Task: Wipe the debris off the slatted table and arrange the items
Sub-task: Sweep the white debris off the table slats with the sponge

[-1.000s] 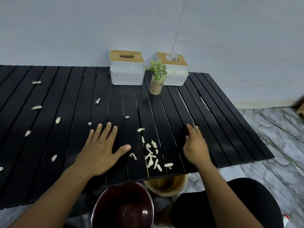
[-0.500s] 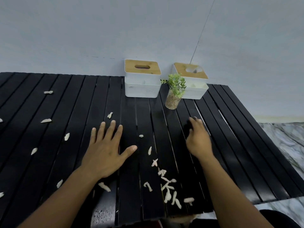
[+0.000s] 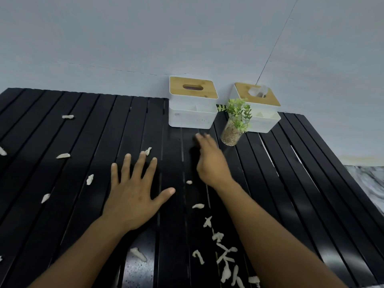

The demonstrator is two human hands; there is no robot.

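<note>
The black slatted table (image 3: 62,215) fills the lower view. White debris bits lie scattered on its left part, and a denser debris cluster (image 3: 223,256) sits near the front edge between my arms. My left hand (image 3: 135,192) rests flat on the slats, fingers spread, holding nothing. My right hand (image 3: 209,161) is stretched forward on its edge over the middle slats, fingers together and extended, empty, a short way in front of the left tissue box (image 3: 192,102). A small plant in a glass jar (image 3: 233,126) stands just right of that hand.
A second white tissue box with a wooden lid (image 3: 258,107) stands at the back right against the grey wall, a tissue poking out. Marble floor (image 3: 365,181) shows past the table's right edge.
My right hand has reached forward and left toward the boxes. My head has tilted up, so the bowl and basket below the front edge have left the view. My left hand stays flat.
</note>
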